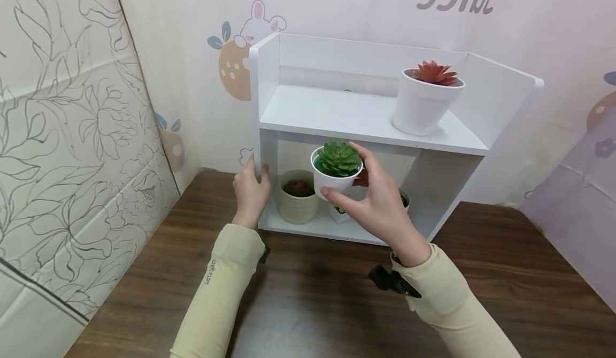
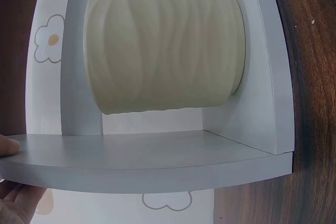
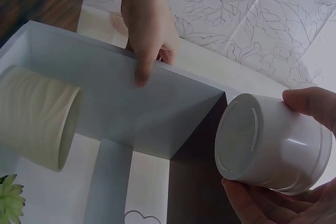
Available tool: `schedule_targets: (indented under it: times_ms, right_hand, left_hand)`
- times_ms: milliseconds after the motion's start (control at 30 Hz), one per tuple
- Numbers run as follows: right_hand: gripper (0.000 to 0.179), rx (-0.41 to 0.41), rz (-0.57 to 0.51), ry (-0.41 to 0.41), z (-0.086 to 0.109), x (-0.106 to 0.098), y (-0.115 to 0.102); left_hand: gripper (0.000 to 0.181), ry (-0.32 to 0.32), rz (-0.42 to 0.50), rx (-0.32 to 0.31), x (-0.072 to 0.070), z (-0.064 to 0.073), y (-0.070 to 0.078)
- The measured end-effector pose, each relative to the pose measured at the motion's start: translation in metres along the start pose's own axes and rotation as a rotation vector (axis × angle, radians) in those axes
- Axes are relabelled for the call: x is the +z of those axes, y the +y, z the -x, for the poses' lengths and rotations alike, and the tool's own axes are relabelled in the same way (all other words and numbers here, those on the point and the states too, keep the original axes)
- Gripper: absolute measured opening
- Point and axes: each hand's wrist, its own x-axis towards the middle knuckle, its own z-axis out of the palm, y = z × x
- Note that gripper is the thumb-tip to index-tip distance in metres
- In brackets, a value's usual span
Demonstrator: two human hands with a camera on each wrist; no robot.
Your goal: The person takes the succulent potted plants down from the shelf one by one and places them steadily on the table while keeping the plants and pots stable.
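My right hand [image 1: 380,203] holds a small white pot with a green succulent [image 1: 339,160], thumb on the near side and fingers behind, in front of the shelf's lower opening. The right wrist view shows the white pot [image 3: 273,142] from its base, between thumb and fingers. My left hand [image 1: 252,192] grips the left side panel of the white shelf [image 1: 257,149], thumb inside and fingers outside. In the left wrist view its fingertips [image 2: 8,146] show at the panel's edge. Just inside that panel stands a ribbed cream pot [image 1: 298,208] with a brownish plant.
A larger white pot with a red succulent [image 1: 423,101] stands on the right of the upper board. Behind my right hand, a small white pot [image 1: 339,213] and another pot [image 1: 405,200] stand partly hidden in the lower level. The shelf stands on a dark wooden table [image 1: 308,299].
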Motion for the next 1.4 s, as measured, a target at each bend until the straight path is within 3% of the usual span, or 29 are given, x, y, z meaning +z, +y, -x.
schedule_targets:
  times_ms: [767,1400]
  right_hand:
    - [0.085,-0.045,0.015,0.001,0.0068,0.0064,0.0054]
    - [0.087,-0.022,0.010,-0.023,0.0079,0.0098,0.0069]
  left_hand:
    - [0.035,-0.009,0.001,-0.008,0.0010,0.0008,-0.0005]
    - [0.036,-0.009,0.004,-0.012,-0.0004,-0.0003,-0.0006]
